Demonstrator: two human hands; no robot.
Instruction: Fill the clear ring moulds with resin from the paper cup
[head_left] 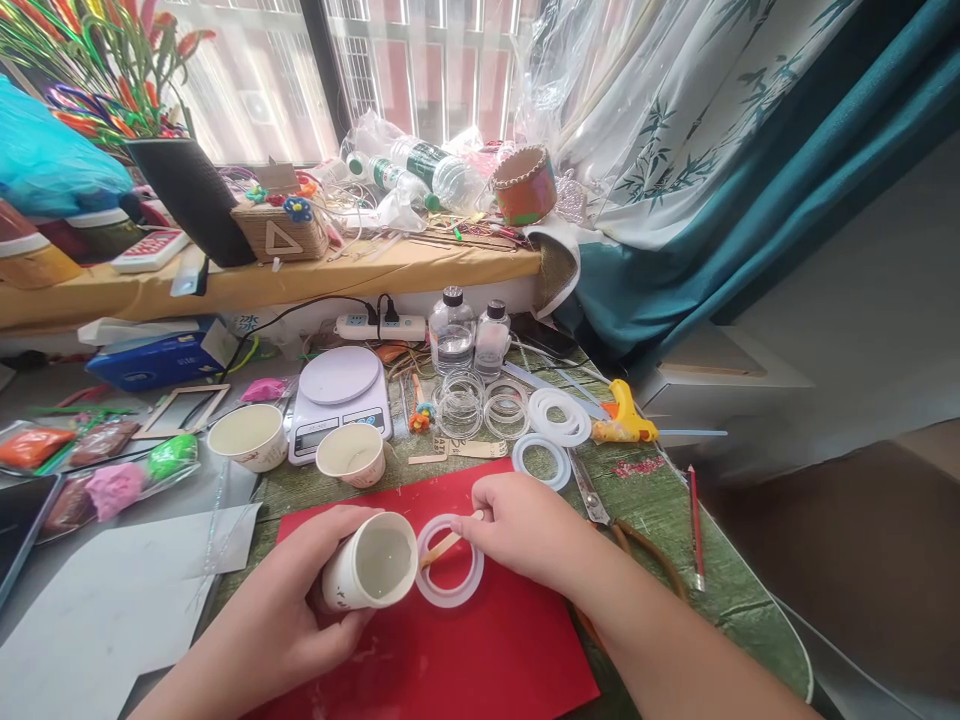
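My left hand (315, 580) is wrapped round a white paper cup (384, 560), tilted to the right, with some clear liquid inside. A flat wooden stick (441, 548) is pinched in the fingers of my right hand (517, 525). Its lower end points down at the left part of a translucent ring mold (475, 580), close to the cup's rim. The mold lies on a red sheet (517, 640). Whether the stick touches the mold, I cannot tell.
Behind the sheet stand two paper bowls (247, 437), a kitchen scale (341, 385) and two bottles (452, 335). More ring molds (560, 416), scissors (589, 485) and a yellow glue gun (626, 415) lie at the right. A pencil (697, 530) rests near the table's right edge.
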